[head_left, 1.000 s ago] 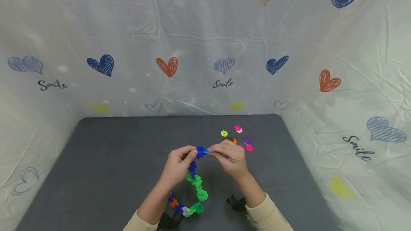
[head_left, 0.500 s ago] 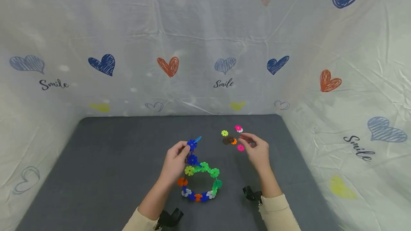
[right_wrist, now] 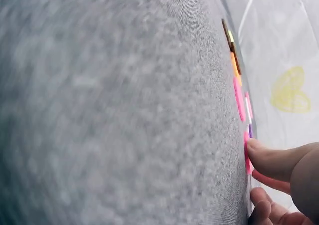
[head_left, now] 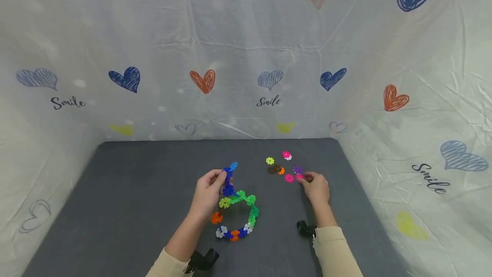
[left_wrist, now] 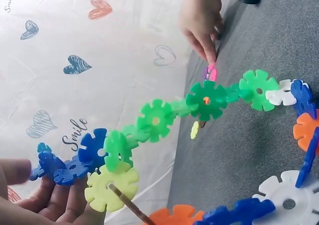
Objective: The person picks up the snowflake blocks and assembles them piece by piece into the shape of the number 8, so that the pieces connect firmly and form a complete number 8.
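My left hand (head_left: 207, 191) pinches the blue end of a chain of interlocking snowflake discs (head_left: 251, 200) between thumb and fingers. A light blue disc (head_left: 233, 166) sticks up at the top of that end. Below, the chain bends into a ring of green, white, blue, orange and yellow-green discs; a brown disc (left_wrist: 130, 204) shows edge-on in the left wrist view. To the right, my right hand (head_left: 317, 188) has thumb and forefinger at a pink snowflake disc (right_wrist: 247, 155) low at the table, pinching its edge. The fingers partly cover this disc.
Loose snowflake discs lie near my right hand: a yellow one (head_left: 270, 160), brown ones (head_left: 274, 169), an orange one (head_left: 282, 170), a purple one (head_left: 297, 169) and another pink one (head_left: 289, 178). A heart-printed curtain (head_left: 230, 110) borders the grey table (head_left: 146, 191).
My right hand let go of the chain's light blue end and moved right and down to the pink disc. My left hand kept its hold while the ring part swung rightward and opened to view.
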`<action>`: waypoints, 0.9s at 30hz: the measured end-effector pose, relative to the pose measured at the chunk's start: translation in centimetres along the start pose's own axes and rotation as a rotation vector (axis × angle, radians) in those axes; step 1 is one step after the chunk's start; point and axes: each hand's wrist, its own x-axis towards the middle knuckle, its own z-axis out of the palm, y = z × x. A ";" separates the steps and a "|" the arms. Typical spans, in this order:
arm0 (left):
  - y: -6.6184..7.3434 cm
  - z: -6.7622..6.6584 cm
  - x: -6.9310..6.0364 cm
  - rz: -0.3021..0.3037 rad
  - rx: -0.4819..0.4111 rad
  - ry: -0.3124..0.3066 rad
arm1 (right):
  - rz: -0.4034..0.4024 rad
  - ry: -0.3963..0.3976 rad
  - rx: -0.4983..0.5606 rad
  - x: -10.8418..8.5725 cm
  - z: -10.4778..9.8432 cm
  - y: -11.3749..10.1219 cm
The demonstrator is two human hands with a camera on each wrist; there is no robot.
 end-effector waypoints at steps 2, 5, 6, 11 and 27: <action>0.0 -0.1 0.0 0.004 0.013 0.010 | 0.009 -0.010 0.006 0.1 0.1 0.0; 0.0 -0.1 -0.1 0.023 0.028 0.021 | 0.036 -0.028 0.082 0.2 0.0 0.0; 0.0 -0.2 -0.1 0.034 0.030 0.023 | 0.051 -0.028 0.119 0.2 -0.1 0.0; 0.1 -0.3 -0.3 0.089 0.052 0.061 | 0.087 -0.044 0.302 0.1 -0.6 -0.3; 0.9 0.3 -1.2 0.391 0.220 0.106 | -0.510 -0.021 0.758 -8.4 -3.6 -11.5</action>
